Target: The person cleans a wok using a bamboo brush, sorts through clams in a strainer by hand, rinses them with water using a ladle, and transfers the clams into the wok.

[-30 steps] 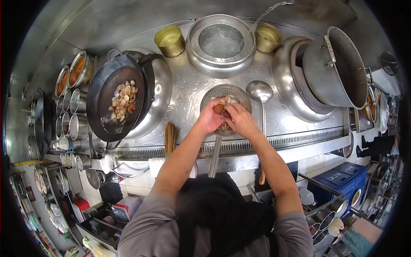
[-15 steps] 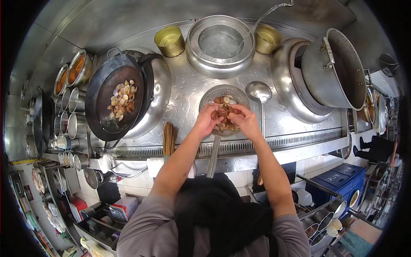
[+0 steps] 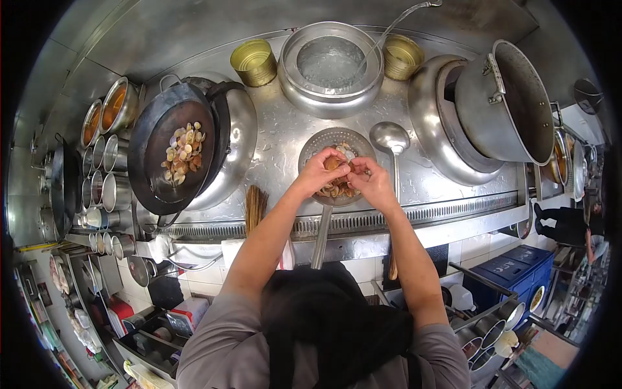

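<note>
Both hands meet over a perforated strainer (image 3: 311, 146) that lies on the steel counter with its handle toward me. Shellfish pieces (image 3: 337, 188) lie in its bowl. My left hand (image 3: 317, 172) has its fingers closed on a brown clam. Touching the same clam from the right, my right hand (image 3: 373, 184) pinches with thumb and fingertips; what it grips there is too small to name. A metal ladle (image 3: 390, 138) rests just right of the strainer. On the left, a dark wok (image 3: 152, 139) holds a pile of clams (image 3: 184, 153).
A water-filled pot (image 3: 332, 104) stands at the back between two gold tins (image 3: 253, 63) (image 3: 403, 57). At right a large tilted pot (image 3: 479, 110) rests on a burner ring. A bamboo brush (image 3: 256, 206) is left of the strainer. Far right, a person (image 3: 570, 222) in dark clothes.
My hands have come closer together over the strainer, around a clam. The person at far right shows more, with an arm now in view.
</note>
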Demonstrator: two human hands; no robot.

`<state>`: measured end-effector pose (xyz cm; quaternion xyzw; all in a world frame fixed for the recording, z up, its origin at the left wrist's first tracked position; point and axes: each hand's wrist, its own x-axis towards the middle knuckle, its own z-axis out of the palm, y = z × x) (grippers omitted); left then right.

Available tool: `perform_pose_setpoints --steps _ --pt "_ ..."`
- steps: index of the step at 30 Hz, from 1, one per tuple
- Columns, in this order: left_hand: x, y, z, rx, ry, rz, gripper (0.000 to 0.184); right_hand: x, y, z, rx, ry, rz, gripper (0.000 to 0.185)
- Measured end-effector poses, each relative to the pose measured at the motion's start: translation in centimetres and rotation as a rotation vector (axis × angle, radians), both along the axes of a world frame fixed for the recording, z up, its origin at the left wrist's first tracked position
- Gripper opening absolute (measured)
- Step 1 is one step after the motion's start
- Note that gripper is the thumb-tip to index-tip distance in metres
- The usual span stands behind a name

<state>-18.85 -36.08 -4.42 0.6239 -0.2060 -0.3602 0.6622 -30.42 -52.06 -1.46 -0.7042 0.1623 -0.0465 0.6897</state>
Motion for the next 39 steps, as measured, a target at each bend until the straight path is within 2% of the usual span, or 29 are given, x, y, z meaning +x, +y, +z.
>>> perform_pose_setpoints --steps 2,6,8,12,15,18,20,23,25,27,29,32,35,36,39 --pt "-0.1 0.0 0.6 0.025 -0.009 -0.002 0.025 -0.2 0.1 0.8 0.042 0.025 0.005 0.028" --pt "-0.5 -0.3 -0.3 0.051 -0.135 0.016 0.022 -0.4 -0.1 -0.4 -0.077 -0.021 -0.019 0.025" --pt "-0.5 0.0 -0.9 0.039 -0.121 0.038 0.020 -0.5 -0.2 -0.7 -0.111 -0.002 -0.059 0.024" --pt "-0.7 0.4 -0.8 -0.020 -0.003 0.024 0.019 -0.4 -0.3 -1.4 0.007 0.016 -0.103 0.022" --pt "-0.7 0.7 0.0 -0.044 0.069 -0.084 0.025 -0.4 -0.2 -1.3 -0.005 0.055 -0.133 0.022" --pt "-0.4 0.8 0.2 0.060 -0.029 -0.305 0.034 -0.4 -0.5 -1.4 -0.019 0.107 -0.119 0.024" --pt "-0.5 0.9 0.0 0.065 0.006 -0.295 0.037 -0.7 -1.0 -1.6 -0.023 0.138 -0.070 0.025" --pt "-0.8 0.9 -0.1 0.035 0.040 -0.182 0.040 -3.2 -2.6 -0.8 -0.581 -0.079 -0.239 0.025" --pt "-0.7 1.3 0.1 0.009 0.035 -0.097 0.040 -6.6 -4.4 -3.0 -1.075 -0.044 -0.449 0.035" --pt "-0.4 1.5 0.2 -0.010 0.012 -0.038 0.040 -10.6 -4.6 -6.7 -1.092 0.263 -0.409 0.042" --pt "0.2 1.6 -0.2 -0.046 -0.016 0.021 0.038 -12.8 -4.3 -10.5 -0.884 0.280 -0.294 0.046" --pt "0.5 1.7 -0.6 -0.057 0.072 0.129 0.035 -12.6 -3.3 -10.2 -0.816 0.321 -0.382 0.045" --pt "0.9 2.3 -1.1 -0.066 0.170 0.195 0.031 -11.1 -1.9 -4.8 -0.651 0.347 -0.478 0.043" --pt "1.0 2.6 -1.1 -0.052 0.209 0.200 0.031 -10.3 -1.9 -4.1 -0.669 0.258 -0.510 0.041" --pt "1.0 2.7 -1.2 -0.059 0.300 0.257 0.027 -4.8 -3.1 0.5 -0.555 0.203 -0.422 0.038"
